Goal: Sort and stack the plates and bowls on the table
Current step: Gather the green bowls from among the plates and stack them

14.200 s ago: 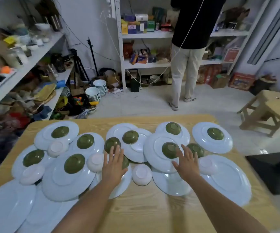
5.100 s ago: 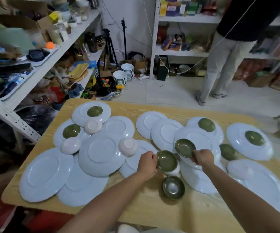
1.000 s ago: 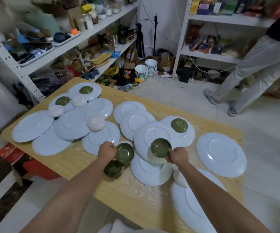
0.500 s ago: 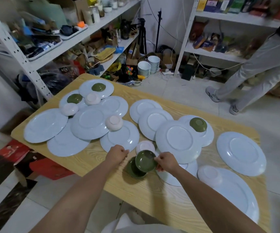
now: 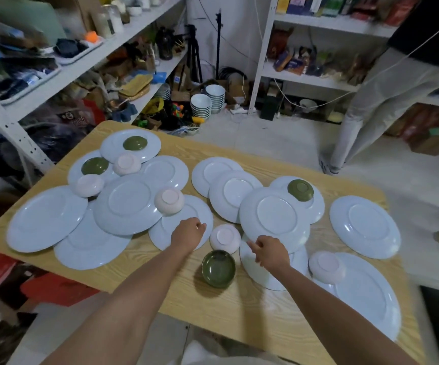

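Several pale blue plates (image 5: 127,204) lie overlapping face down across the wooden table (image 5: 242,304). A stack of green bowls (image 5: 218,268) stands upright near the front edge, between my hands. My left hand (image 5: 188,233) hovers loosely curled over a plate, holding nothing. My right hand (image 5: 269,252) is loosely curled above another plate, also empty. An upturned pink bowl (image 5: 225,238) sits just behind the green stack. Other upturned pink bowls (image 5: 169,201) and green bowls (image 5: 300,190) rest on plates further out.
Cluttered white shelves (image 5: 86,61) line the left wall and the back. Stacks of white bowls (image 5: 200,106) stand on the floor beyond the table. A person in light trousers (image 5: 378,101) stands at the right, near the back shelves.
My right hand has set its green bowl into the stack and let go. Both hands have pulled away from the stack and are now empty.
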The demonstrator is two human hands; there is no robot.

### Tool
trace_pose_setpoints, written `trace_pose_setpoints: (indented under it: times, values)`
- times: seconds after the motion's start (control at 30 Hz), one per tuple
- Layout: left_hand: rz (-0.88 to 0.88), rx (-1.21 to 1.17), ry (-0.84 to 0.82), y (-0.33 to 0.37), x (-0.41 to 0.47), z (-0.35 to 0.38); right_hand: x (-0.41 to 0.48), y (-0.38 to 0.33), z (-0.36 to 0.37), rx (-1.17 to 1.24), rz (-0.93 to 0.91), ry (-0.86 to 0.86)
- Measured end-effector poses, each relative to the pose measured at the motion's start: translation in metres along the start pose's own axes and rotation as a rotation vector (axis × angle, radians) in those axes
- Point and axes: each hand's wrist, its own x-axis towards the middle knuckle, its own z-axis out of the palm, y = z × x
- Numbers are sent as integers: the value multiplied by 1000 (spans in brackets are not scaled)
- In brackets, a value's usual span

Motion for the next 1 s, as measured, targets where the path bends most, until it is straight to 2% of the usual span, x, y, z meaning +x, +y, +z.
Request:
trace_pose_setpoints:
  times: [0.2, 0.37, 0.5, 0.6, 0.77, 1.0]
  values:
    - [217, 103, 21, 64, 39, 1, 37, 33, -54, 6, 146, 259]
    - [340, 246, 35, 106, 72, 19, 82, 71, -97, -113, 160, 352]
    - [426, 436, 10, 128, 103, 38, 120, 91, -119, -334, 80, 299]
    - [429, 540, -8, 140, 122, 53, 148, 95, -127, -513, -17, 213]
    - [338, 622, -30, 149, 144, 71, 182, 98, -125, -586, -129, 111]
    - [267, 672, -56, 141, 149, 78, 214, 106, -122, -631, -88, 16]
